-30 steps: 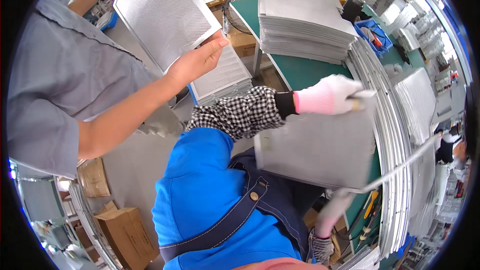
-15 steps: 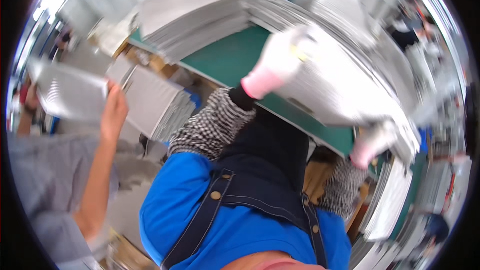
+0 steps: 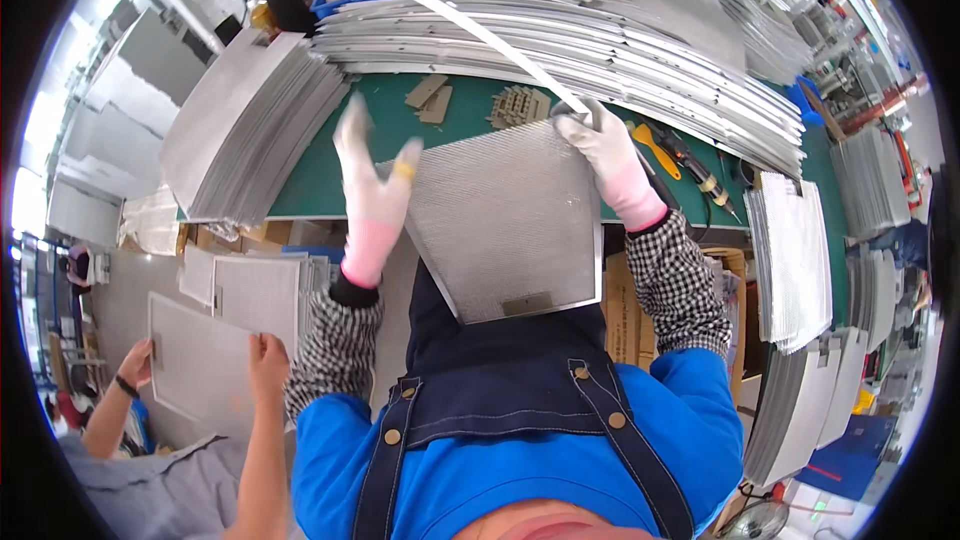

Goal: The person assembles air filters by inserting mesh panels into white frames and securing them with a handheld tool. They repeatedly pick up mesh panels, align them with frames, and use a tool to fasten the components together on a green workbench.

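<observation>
A silver mesh panel (image 3: 505, 225) with thin metal edging leans between the green table's edge and my lap, a small tan plate near its lower edge. My right hand (image 3: 608, 152), in a white glove with a pink cuff, is closed around the end of a long thin metal strip (image 3: 480, 35) at the panel's top right corner. That strip slants up and left over the table. Beside the panel's upper left corner, my left hand (image 3: 375, 175) is raised with thumb and fingers apart, its fingertips slightly blurred. It holds nothing.
Stacked grey panels (image 3: 235, 130) stand at left; long metal strips (image 3: 560, 45) lie across the back. Tan pieces (image 3: 518, 106), a yellow-handled tool (image 3: 655, 150) and a power screwdriver (image 3: 700, 175) lie on the green table (image 3: 310, 175). At lower left, a co-worker's hands hold another panel (image 3: 205, 355).
The view has swung round. Both my hands were on a large pale sheet or bundle at right; now the left hand is free and the right grips the strip. The co-worker's panel is lower.
</observation>
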The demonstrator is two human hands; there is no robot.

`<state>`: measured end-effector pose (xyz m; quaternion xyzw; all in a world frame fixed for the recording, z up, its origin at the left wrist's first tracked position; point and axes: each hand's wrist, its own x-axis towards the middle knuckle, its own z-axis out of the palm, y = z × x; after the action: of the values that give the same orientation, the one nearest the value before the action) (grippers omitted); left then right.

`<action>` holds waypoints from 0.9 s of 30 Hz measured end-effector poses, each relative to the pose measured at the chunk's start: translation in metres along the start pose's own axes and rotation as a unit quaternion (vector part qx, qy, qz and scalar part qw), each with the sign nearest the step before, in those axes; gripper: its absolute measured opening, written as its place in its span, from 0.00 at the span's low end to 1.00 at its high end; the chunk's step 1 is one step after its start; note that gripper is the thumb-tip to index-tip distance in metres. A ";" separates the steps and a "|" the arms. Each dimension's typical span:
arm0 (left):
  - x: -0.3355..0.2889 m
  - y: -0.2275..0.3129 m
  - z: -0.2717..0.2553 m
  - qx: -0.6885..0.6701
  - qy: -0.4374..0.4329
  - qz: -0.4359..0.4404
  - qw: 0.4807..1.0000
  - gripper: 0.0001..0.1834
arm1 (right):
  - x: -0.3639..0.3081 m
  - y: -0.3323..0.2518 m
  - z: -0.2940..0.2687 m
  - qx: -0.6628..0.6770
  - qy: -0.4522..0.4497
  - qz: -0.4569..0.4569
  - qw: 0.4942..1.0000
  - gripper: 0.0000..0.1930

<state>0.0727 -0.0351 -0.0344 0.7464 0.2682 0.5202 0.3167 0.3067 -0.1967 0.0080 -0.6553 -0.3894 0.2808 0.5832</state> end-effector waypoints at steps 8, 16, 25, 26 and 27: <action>0.090 0.054 0.011 0.315 -0.348 0.252 0.847 0.23 | 0.034 -0.006 0.050 -0.006 -0.118 0.013 0.993 0.11; 0.049 0.022 0.003 0.058 -0.374 0.054 0.924 0.13 | 0.034 -0.042 0.048 -0.195 -0.244 -0.060 0.948 0.20; 0.065 0.003 0.020 0.183 -0.492 0.097 0.846 0.23 | 0.033 -0.020 -0.066 -0.343 -0.264 0.101 0.896 0.08; 0.064 0.003 0.018 0.131 -0.494 0.115 0.852 0.23 | 0.034 -0.025 -0.072 -0.359 -0.278 0.134 0.881 0.08; 0.064 0.002 0.028 0.101 -0.491 0.132 0.855 0.23 | 0.036 -0.027 -0.078 -0.361 -0.297 0.168 0.868 0.10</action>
<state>0.1194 0.0046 -0.0010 0.9612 0.0281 0.0932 0.2580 0.3851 -0.2086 0.0502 -0.7609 -0.5029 0.3958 0.1070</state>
